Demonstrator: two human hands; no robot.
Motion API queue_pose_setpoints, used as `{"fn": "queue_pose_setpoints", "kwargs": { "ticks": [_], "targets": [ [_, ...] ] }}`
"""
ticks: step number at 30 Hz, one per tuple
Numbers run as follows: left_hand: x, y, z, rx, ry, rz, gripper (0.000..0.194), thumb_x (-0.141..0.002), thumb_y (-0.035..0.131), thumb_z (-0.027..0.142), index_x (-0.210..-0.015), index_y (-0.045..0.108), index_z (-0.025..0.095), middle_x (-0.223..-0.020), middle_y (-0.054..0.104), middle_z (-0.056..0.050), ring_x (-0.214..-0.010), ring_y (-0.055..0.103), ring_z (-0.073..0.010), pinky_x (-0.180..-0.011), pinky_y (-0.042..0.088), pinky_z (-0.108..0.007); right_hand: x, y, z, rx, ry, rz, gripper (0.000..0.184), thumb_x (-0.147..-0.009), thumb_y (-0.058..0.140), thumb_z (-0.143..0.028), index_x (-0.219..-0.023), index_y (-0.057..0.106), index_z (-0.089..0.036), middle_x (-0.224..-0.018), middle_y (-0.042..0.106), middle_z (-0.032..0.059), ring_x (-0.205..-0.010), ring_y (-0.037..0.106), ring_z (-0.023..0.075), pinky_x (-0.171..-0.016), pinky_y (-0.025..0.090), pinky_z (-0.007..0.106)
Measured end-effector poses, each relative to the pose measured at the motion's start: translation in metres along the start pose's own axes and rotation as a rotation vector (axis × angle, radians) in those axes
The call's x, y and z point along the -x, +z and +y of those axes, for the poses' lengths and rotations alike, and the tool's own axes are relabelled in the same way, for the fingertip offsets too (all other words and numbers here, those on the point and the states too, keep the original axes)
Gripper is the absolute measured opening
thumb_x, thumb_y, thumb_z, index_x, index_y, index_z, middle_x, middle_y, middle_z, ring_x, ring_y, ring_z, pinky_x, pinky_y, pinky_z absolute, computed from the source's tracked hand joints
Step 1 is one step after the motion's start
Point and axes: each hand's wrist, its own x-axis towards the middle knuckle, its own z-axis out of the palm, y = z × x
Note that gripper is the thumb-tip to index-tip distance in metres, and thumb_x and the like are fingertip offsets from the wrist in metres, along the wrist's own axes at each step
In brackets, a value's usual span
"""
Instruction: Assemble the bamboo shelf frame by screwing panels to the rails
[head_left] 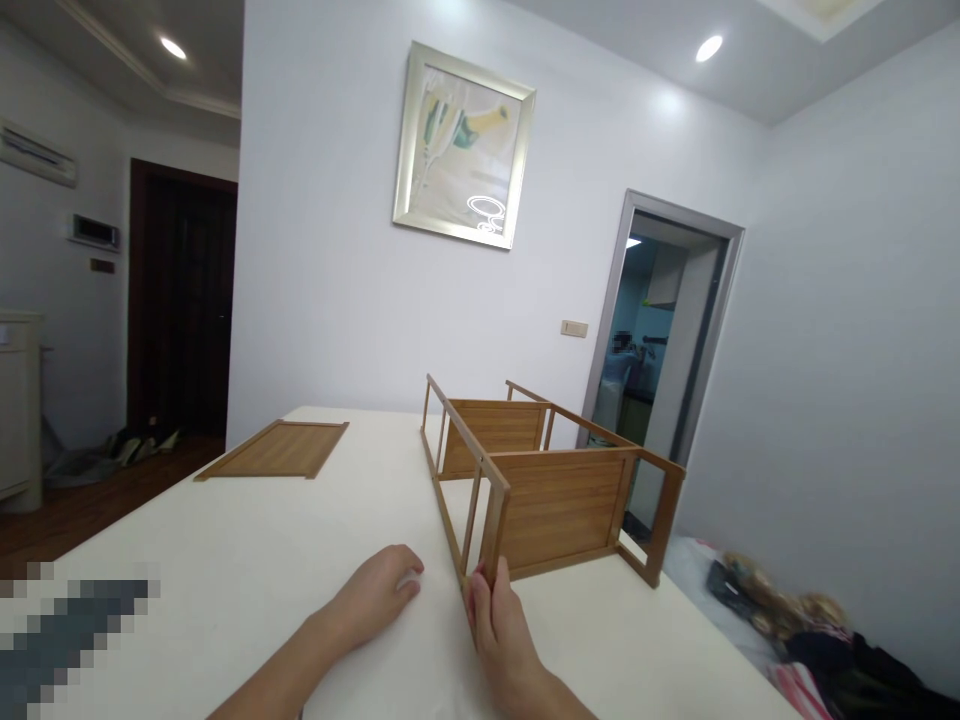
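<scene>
A wooden shelf rack (566,503) lies on its side on the white table, its slim side frames joined by two brown panels. My right hand (499,620) grips the near end of its left side frame, fingers wrapped round the wood. To the left of that frame, my left hand (382,593) rests over the table, apart from the rack. Its fingers are loosely curved with a gap between thumb and forefinger, and nothing shows in them. A separate flat wooden panel (277,449) lies at the table's far left.
The white table (360,520) reaches to the wall, where a framed picture (465,145) hangs. Beyond the doorway (645,350) at the right is a person (619,375). Clothes (847,660) lie in a heap at lower right. A blurred dark patch covers the lower left.
</scene>
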Motion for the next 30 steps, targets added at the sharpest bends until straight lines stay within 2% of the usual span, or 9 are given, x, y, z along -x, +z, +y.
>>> {"fn": "queue_pose_setpoints", "kwargs": {
  "ticks": [3, 8, 12, 22, 30],
  "targets": [
    [0.0, 0.001, -0.004, -0.032, 0.013, -0.019, 0.031, -0.084, 0.05, 0.026, -0.108, 0.068, 0.018, -0.113, 0.069, -0.009, -0.108, 0.061, -0.0225, -0.098, 0.042, -0.033, -0.005, -0.006, 0.001, -0.027, 0.035, 0.103, 0.042, -0.089, 0.047, -0.065, -0.085, 0.052, -0.023, -0.067, 0.056, -0.0012, -0.061, 0.052, 0.0163, -0.057, 0.04, 0.027],
    [0.001, 0.0, -0.003, -0.049, 0.042, -0.041, 0.03, -0.084, 0.048, 0.025, -0.105, 0.068, 0.018, -0.11, 0.069, -0.009, -0.106, 0.061, -0.0224, -0.096, 0.042, -0.032, -0.019, -0.015, -0.003, -0.104, 0.239, 0.126, 0.055, -0.084, 0.046, -0.072, -0.059, 0.038, -0.024, -0.041, 0.034, -0.0067, -0.041, 0.032, 0.0112, -0.041, 0.022, 0.026],
    [0.002, -0.002, 0.0, -0.06, 0.036, -0.041, 0.029, -0.084, 0.047, 0.024, -0.104, 0.068, 0.017, -0.11, 0.068, -0.009, -0.105, 0.062, -0.0227, -0.094, 0.043, -0.032, -0.024, -0.02, -0.007, -0.119, 0.296, 0.149, 0.06, -0.083, 0.047, -0.073, -0.049, 0.032, -0.025, -0.034, 0.028, -0.0065, -0.036, 0.026, 0.0094, -0.039, 0.016, 0.027],
    [0.003, -0.007, 0.002, -0.043, 0.016, -0.049, 0.028, -0.085, 0.048, 0.026, -0.104, 0.067, 0.019, -0.11, 0.068, -0.008, -0.106, 0.062, -0.0222, -0.094, 0.043, -0.031, -0.018, -0.029, -0.006, -0.228, 0.332, 0.036, 0.064, -0.078, 0.055, -0.072, -0.043, 0.031, -0.024, -0.035, 0.025, -0.0079, -0.032, 0.023, 0.0059, -0.034, 0.013, 0.024],
    [0.001, -0.004, -0.001, -0.031, 0.0, -0.048, 0.028, -0.084, 0.048, 0.025, -0.104, 0.067, 0.019, -0.111, 0.068, -0.009, -0.105, 0.062, -0.0226, -0.094, 0.043, -0.032, -0.008, -0.061, -0.011, -0.44, 0.389, -0.086, 0.063, -0.072, 0.064, -0.072, -0.051, 0.029, -0.024, -0.039, 0.021, -0.0122, -0.034, 0.017, 0.0037, -0.035, 0.011, 0.021]
  ]
}}
